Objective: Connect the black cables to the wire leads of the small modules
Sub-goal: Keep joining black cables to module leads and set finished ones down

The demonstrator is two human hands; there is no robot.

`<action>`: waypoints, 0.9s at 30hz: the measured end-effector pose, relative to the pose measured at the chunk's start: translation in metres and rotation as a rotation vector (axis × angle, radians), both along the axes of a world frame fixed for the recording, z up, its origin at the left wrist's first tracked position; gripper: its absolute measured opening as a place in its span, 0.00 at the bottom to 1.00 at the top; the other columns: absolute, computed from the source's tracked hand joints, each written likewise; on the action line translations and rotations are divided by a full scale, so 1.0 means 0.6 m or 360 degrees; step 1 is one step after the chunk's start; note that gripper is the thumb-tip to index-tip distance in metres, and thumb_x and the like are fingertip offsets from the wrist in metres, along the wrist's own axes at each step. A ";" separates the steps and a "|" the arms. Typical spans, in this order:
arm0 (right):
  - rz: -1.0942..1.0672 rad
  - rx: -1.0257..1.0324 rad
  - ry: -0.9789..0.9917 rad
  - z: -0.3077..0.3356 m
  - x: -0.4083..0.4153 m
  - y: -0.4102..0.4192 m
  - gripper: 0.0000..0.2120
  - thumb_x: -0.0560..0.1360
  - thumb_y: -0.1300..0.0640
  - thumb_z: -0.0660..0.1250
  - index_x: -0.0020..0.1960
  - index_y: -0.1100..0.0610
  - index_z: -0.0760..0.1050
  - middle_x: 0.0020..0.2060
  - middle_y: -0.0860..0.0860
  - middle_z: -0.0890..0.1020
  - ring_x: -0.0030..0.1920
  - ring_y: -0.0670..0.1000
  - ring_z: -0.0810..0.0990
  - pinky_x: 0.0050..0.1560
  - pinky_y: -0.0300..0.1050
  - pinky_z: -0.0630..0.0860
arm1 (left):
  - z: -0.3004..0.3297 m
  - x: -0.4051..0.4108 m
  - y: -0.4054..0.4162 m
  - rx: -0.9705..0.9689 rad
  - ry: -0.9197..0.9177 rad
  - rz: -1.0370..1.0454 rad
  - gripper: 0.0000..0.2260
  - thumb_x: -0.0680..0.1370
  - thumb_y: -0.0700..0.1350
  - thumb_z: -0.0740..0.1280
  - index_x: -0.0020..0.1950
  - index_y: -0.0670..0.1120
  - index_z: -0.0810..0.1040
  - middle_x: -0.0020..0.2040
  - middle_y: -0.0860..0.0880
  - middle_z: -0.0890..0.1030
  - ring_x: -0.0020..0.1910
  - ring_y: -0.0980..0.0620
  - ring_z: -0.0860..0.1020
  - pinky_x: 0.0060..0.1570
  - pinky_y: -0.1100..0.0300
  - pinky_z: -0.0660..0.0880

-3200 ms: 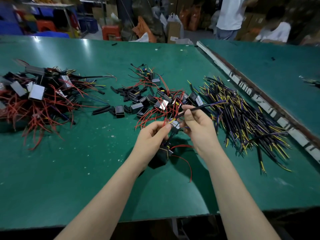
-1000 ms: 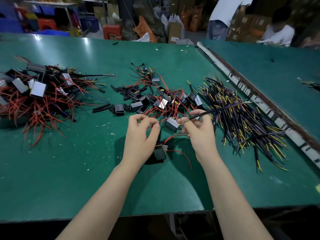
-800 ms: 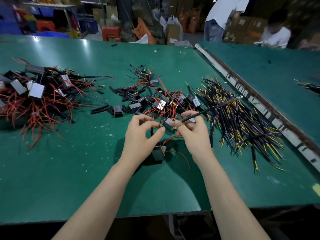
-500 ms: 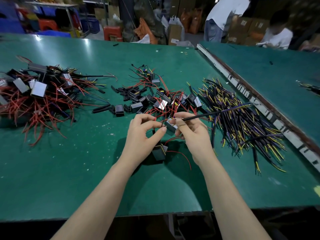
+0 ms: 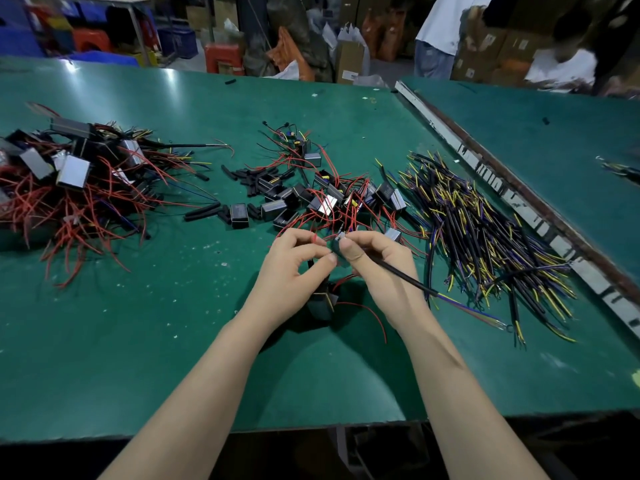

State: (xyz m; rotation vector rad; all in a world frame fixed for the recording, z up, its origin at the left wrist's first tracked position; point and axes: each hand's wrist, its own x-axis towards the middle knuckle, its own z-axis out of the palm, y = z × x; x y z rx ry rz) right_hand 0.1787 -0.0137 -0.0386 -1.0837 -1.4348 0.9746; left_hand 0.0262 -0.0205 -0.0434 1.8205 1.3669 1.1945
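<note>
Black cable with purple and yellow leads, seemingly frayed.

Both forearms and hands are bare, with no sleeves.

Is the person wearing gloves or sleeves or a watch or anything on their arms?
No. Both the left hand and the right hand are bare, with no gloves. The forearms are uncovered right down to the bottom of the picture, so no sleeves show. No watch, bracelet or ring can be seen. The fingers have short, plain nails with no polish.
</note>
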 end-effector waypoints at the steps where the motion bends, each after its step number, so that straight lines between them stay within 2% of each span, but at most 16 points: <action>1: 0.0005 -0.0004 0.0018 -0.001 0.000 0.001 0.01 0.74 0.54 0.70 0.44 0.49 0.80 0.37 0.43 0.82 0.40 0.40 0.78 0.46 0.36 0.74 | -0.001 0.001 0.000 0.0012 0.0045 -0.0016 0.05 0.76 0.43 0.68 0.43 0.49 0.83 0.50 0.54 0.73 0.57 0.53 0.72 0.60 0.60 0.65; 5: 0.0046 -0.0057 0.0082 -0.002 0.000 0.002 0.02 0.74 0.56 0.69 0.45 0.51 0.81 0.35 0.43 0.82 0.37 0.39 0.76 0.40 0.32 0.73 | 0.004 0.003 -0.004 0.0049 0.0114 -0.0140 0.08 0.75 0.38 0.67 0.36 0.43 0.81 0.51 0.52 0.71 0.56 0.55 0.71 0.58 0.67 0.64; 7: 0.0136 -0.0094 0.0077 -0.001 0.001 0.002 0.04 0.74 0.53 0.68 0.46 0.50 0.81 0.33 0.41 0.81 0.34 0.38 0.75 0.37 0.31 0.72 | 0.007 0.003 -0.006 0.0026 0.0075 -0.0190 0.09 0.74 0.42 0.64 0.33 0.44 0.79 0.51 0.55 0.70 0.55 0.59 0.71 0.57 0.68 0.64; 11: 0.0227 -0.0118 0.0055 0.000 0.002 0.000 0.06 0.72 0.48 0.67 0.44 0.48 0.82 0.31 0.41 0.79 0.31 0.40 0.73 0.36 0.32 0.72 | 0.011 0.001 -0.007 -0.0040 0.0034 -0.0179 0.09 0.71 0.46 0.62 0.31 0.51 0.76 0.52 0.55 0.71 0.55 0.54 0.72 0.61 0.51 0.67; 14: 0.0222 -0.0119 0.0072 -0.002 0.000 0.001 0.05 0.76 0.53 0.67 0.44 0.50 0.81 0.31 0.42 0.79 0.32 0.41 0.73 0.36 0.32 0.72 | 0.007 0.001 -0.005 0.0049 0.0078 -0.0094 0.06 0.74 0.46 0.67 0.39 0.47 0.79 0.53 0.51 0.73 0.58 0.52 0.72 0.63 0.47 0.66; 17: 0.0193 -0.0148 0.0084 -0.001 -0.002 0.001 0.09 0.76 0.50 0.65 0.45 0.52 0.82 0.31 0.44 0.79 0.32 0.43 0.73 0.37 0.34 0.72 | 0.004 0.000 -0.002 0.0051 0.0013 -0.0119 0.05 0.77 0.42 0.68 0.42 0.47 0.80 0.52 0.52 0.73 0.57 0.56 0.72 0.62 0.56 0.67; 20: 0.0147 -0.0234 0.0234 0.000 -0.001 0.003 0.14 0.74 0.45 0.63 0.46 0.51 0.84 0.33 0.44 0.77 0.30 0.44 0.71 0.36 0.35 0.71 | 0.006 -0.003 -0.003 -0.0035 -0.0063 -0.0222 0.07 0.78 0.41 0.66 0.41 0.48 0.81 0.53 0.55 0.73 0.57 0.61 0.71 0.60 0.64 0.65; 24: 0.0219 -0.0309 0.0266 -0.001 0.002 0.006 0.11 0.78 0.49 0.64 0.48 0.52 0.84 0.35 0.46 0.75 0.33 0.46 0.69 0.41 0.40 0.68 | 0.010 -0.001 -0.008 -0.0091 -0.0100 -0.0307 0.11 0.78 0.40 0.65 0.40 0.53 0.79 0.53 0.57 0.72 0.58 0.64 0.70 0.60 0.71 0.63; 27: 0.0345 -0.0383 0.0300 0.003 -0.002 0.002 0.09 0.74 0.50 0.66 0.47 0.50 0.84 0.38 0.49 0.78 0.38 0.51 0.69 0.36 0.35 0.68 | 0.012 -0.001 -0.010 -0.0112 -0.0103 -0.0342 0.12 0.79 0.39 0.63 0.39 0.53 0.78 0.54 0.57 0.72 0.61 0.59 0.70 0.62 0.71 0.62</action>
